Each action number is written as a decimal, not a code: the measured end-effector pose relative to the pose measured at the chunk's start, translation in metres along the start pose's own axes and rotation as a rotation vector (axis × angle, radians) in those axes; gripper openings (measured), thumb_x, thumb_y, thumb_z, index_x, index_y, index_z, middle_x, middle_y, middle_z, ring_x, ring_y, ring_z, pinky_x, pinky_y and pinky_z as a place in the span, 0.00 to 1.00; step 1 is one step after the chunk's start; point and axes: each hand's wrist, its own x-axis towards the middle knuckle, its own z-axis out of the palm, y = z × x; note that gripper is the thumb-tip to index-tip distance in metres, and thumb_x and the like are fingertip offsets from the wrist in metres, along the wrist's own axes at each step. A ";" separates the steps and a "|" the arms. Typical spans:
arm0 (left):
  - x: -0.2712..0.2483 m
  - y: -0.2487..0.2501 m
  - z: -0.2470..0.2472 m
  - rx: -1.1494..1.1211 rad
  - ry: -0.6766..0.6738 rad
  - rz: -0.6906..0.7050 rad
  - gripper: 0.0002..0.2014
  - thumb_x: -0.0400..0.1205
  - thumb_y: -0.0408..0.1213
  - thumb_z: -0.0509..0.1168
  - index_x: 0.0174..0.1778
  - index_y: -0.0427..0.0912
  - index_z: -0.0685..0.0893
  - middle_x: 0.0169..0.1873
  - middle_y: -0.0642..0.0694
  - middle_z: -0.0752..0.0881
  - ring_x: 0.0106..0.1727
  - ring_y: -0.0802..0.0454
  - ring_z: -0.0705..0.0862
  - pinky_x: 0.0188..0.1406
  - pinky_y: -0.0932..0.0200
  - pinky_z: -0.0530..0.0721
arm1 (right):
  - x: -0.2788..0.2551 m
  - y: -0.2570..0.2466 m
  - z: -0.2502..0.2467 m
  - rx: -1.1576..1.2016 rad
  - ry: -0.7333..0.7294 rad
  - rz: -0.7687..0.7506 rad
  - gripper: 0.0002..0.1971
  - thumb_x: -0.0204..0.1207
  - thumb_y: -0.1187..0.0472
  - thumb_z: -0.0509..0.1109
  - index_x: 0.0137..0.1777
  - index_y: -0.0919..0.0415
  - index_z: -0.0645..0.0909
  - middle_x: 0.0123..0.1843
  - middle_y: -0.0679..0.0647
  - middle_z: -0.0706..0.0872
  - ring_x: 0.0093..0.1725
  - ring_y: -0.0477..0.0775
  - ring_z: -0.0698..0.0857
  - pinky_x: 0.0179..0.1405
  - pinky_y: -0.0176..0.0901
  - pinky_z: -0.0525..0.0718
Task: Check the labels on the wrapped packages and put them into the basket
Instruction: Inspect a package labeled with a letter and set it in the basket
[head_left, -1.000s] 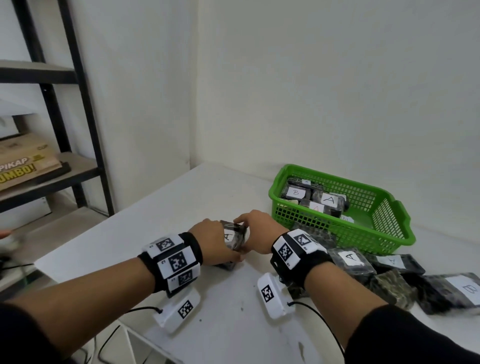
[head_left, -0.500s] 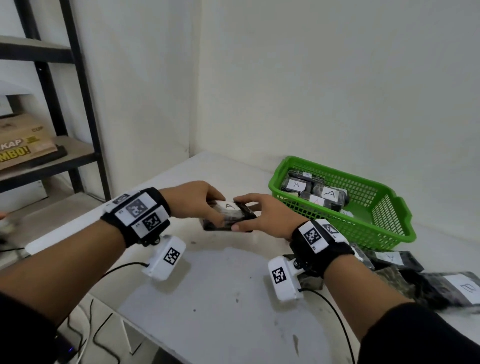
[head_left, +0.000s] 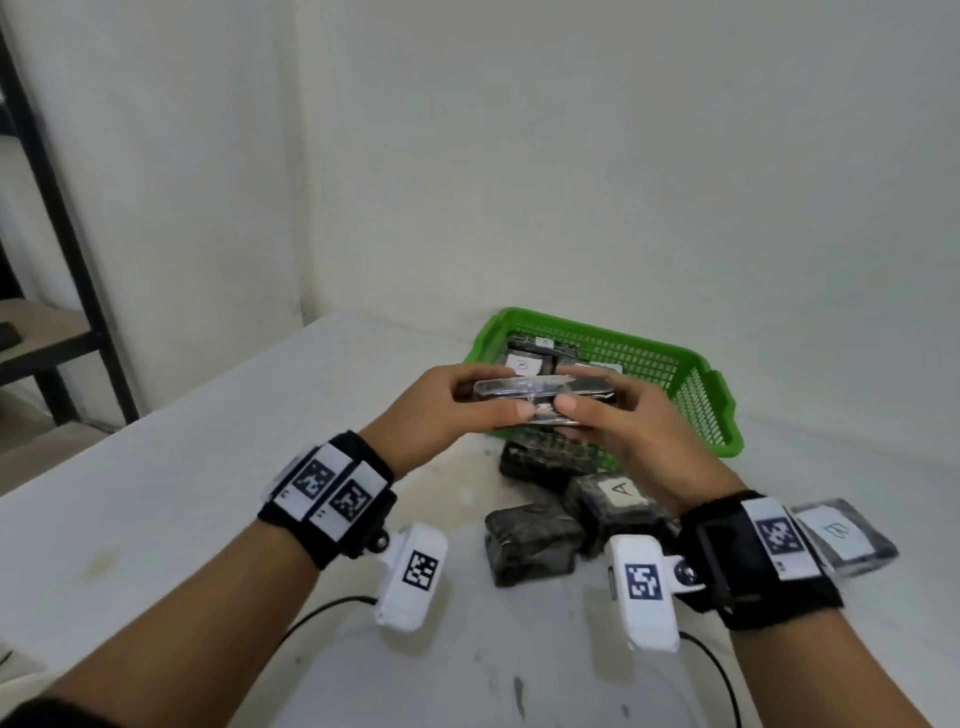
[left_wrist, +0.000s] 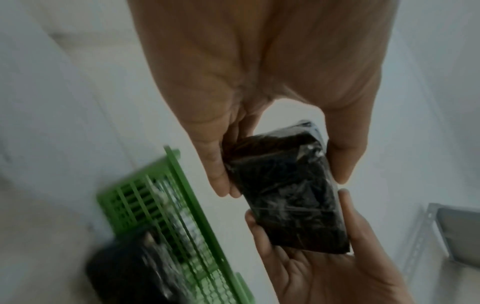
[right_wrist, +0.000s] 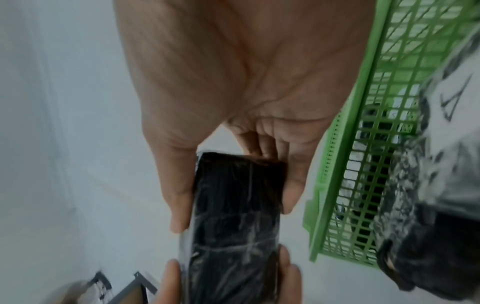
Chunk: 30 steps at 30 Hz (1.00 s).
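— Two hands on one package, is that right?

— Yes. The left hand (head_left: 447, 410) and the right hand (head_left: 618, 421) each pinch an end of the wrapped package (head_left: 540, 397), thumbs on the near side, fingers curled over the far side. From the left wrist the dark, film-wrapped underside (left_wrist: 285, 189) shows between both sets of fingers.

— Where is it compared with half a second ago?

— Higher and further right. Then it was held low over the tabletop (head_left: 182, 493), left of the green basket (head_left: 696, 395), with the "A" label facing up. Now it is lifted in front of the basket's near rim and tipped so only its edge faces the head camera; the label can't be read.

— And a second ago?

— It was down on the tabletop, both hands just closing on it.

— Anything else changed?

— The head view has swung, so the loose packages now sit under the hands: a bare dark one (head_left: 530, 540), one marked "A" (head_left: 618, 499), and another labelled package (head_left: 847, 535) behind the right wrist band. The packages in the basket (head_left: 524, 364) lie as before.
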 end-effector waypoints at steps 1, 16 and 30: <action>0.005 0.000 0.012 -0.048 -0.022 -0.004 0.31 0.70 0.47 0.80 0.68 0.44 0.83 0.60 0.47 0.90 0.61 0.52 0.89 0.63 0.53 0.85 | -0.005 -0.002 -0.010 -0.004 0.038 -0.024 0.35 0.60 0.49 0.90 0.67 0.63 0.88 0.62 0.59 0.94 0.63 0.61 0.92 0.62 0.49 0.88; 0.053 0.001 0.124 -0.303 -0.122 -0.051 0.20 0.75 0.30 0.77 0.62 0.30 0.84 0.58 0.36 0.90 0.61 0.41 0.89 0.69 0.41 0.82 | -0.062 0.000 -0.112 0.123 0.250 -0.060 0.28 0.66 0.62 0.85 0.66 0.70 0.86 0.62 0.63 0.93 0.62 0.58 0.91 0.64 0.44 0.90; 0.062 -0.004 0.155 -0.395 -0.184 -0.077 0.31 0.69 0.35 0.76 0.67 0.26 0.80 0.62 0.33 0.88 0.62 0.43 0.88 0.58 0.56 0.89 | -0.083 0.003 -0.132 0.158 0.278 -0.035 0.21 0.65 0.63 0.79 0.60 0.65 0.88 0.53 0.56 0.95 0.52 0.50 0.94 0.53 0.37 0.90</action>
